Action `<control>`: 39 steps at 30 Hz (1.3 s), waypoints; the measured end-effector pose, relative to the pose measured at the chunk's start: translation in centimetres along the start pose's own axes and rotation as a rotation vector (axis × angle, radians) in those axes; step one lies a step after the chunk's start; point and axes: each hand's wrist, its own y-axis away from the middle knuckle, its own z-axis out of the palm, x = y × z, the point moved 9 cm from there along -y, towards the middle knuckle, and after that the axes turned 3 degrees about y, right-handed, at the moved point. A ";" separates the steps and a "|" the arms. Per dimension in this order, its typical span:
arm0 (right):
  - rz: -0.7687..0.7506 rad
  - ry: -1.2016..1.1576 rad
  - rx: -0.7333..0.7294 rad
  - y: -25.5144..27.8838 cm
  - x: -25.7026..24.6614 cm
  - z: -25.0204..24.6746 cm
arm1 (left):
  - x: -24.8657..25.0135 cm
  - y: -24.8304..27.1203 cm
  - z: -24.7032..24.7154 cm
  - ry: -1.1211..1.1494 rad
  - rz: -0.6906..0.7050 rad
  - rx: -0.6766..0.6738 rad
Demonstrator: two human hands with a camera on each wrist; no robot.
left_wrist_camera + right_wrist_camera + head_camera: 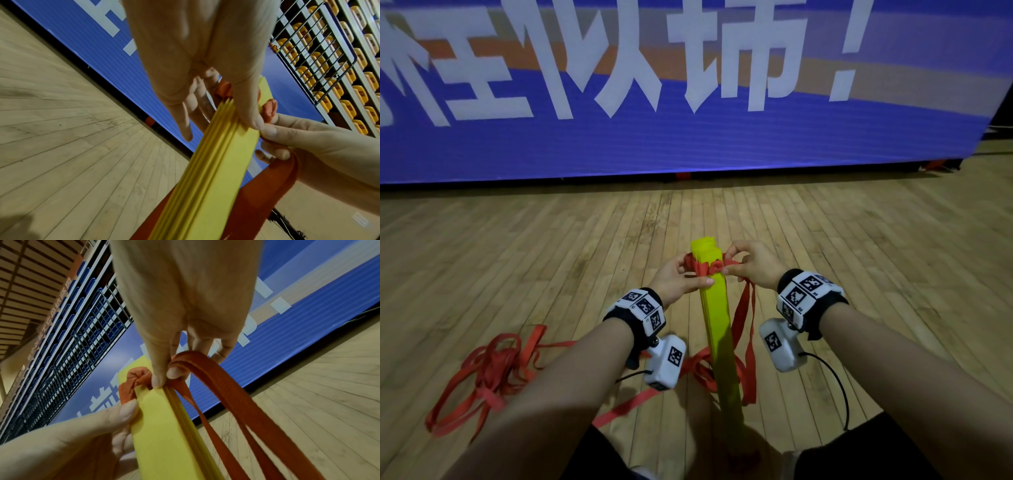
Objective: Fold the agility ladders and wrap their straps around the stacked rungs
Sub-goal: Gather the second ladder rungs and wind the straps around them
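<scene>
We see one stack of yellow rungs (pixel 717 329), standing tilted between our arms, its lower end by our lap and its top raised over the wooden floor (pixel 517 260). One red strap (pixel 705 268) is bunched into a knot around the stack near its top. Our left hand (pixel 677 279) grips the stack just below the knot, thumb pressed on its flat face. The fingers (pixel 158 369) of our right hand (pixel 753 263) pinch a strap loop beside the knot. One loose strap heap (pixel 489 370) lies on the floor at left.
</scene>
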 end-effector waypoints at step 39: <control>0.079 0.184 0.104 0.6 0.5 -1.2 | -0.3 -1.1 -0.1 -0.141 -0.006 0.271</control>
